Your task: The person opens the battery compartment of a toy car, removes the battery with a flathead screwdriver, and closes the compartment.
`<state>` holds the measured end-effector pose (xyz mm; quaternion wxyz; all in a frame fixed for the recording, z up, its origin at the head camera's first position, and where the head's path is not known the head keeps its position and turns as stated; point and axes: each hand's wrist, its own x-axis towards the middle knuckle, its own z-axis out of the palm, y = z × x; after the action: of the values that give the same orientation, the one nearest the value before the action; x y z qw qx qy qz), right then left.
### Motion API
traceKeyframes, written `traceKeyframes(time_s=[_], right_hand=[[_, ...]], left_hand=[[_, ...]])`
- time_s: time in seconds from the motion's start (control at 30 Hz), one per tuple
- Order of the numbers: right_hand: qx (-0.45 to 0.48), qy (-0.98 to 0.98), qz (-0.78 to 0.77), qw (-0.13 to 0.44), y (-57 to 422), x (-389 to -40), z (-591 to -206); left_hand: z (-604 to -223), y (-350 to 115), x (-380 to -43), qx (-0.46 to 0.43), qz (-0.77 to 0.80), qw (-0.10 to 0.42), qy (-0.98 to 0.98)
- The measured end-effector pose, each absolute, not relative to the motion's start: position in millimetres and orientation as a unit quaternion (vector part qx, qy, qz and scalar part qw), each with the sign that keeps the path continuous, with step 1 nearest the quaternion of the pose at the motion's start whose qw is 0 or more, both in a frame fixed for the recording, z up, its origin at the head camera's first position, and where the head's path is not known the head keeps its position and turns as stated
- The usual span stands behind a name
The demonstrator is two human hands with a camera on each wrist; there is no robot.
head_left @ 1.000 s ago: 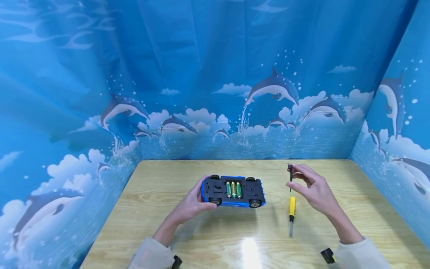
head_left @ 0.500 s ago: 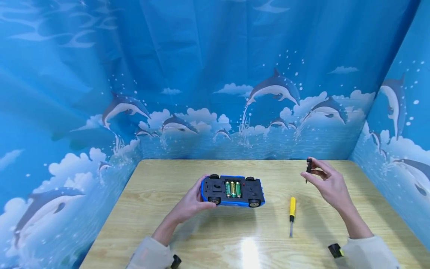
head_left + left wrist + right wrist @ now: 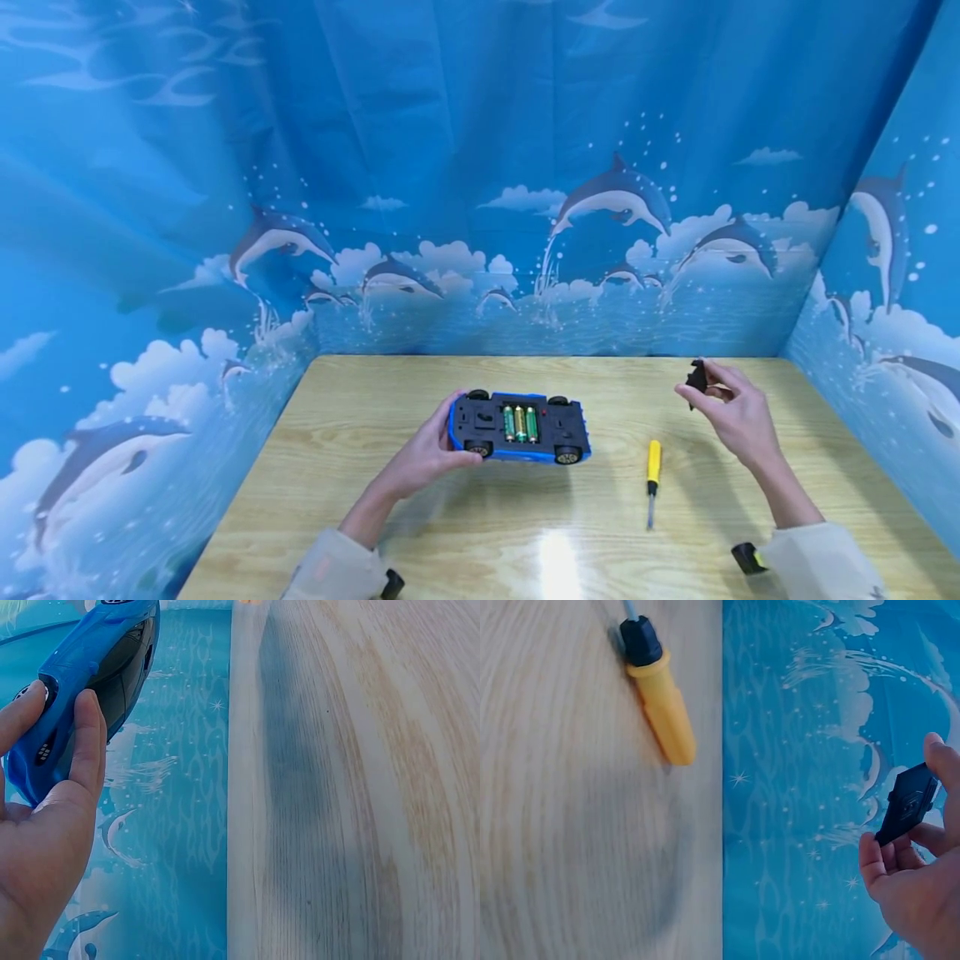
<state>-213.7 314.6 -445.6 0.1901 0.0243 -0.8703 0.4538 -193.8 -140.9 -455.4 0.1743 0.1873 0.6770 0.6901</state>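
A blue toy car (image 3: 558,427) is held above the table with its black underside facing the head camera. Three batteries (image 3: 521,423) lie side by side in its uncovered compartment. My left hand (image 3: 423,450) grips the car's left end, thumb at the near wheel; the left wrist view shows the car's blue body (image 3: 71,667) between thumb and fingers. Off to the right, my right hand (image 3: 738,417) pinches a small black battery cover (image 3: 697,377) by its edges. In the right wrist view the flat face of the cover (image 3: 907,802) shows between thumb and fingertips.
A yellow-handled screwdriver (image 3: 653,462) lies on the wooden table (image 3: 360,400) between the hands, its shaft pointing toward the person. Blue dolphin-print curtains (image 3: 450,167) stand along the back and both sides of the table.
My right hand has moved right, away from above the screwdriver, and the battery cover has turned to show more of its face. The left hand and car have stayed nearly still.
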Motion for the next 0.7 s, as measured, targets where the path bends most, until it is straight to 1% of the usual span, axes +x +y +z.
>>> traceKeyframes(time_s=[0.33,0.7], right_hand=[[0.000,-0.892,0.435,0.123,319,-227,-464],[-0.022,-0.918,0.384,0.091,313,-249,-487]], left_hand=[[-458,-142,-193,0.200,0.691,0.173,0.672],[-460,-144,-193,0.194,0.688,0.172,0.678]])
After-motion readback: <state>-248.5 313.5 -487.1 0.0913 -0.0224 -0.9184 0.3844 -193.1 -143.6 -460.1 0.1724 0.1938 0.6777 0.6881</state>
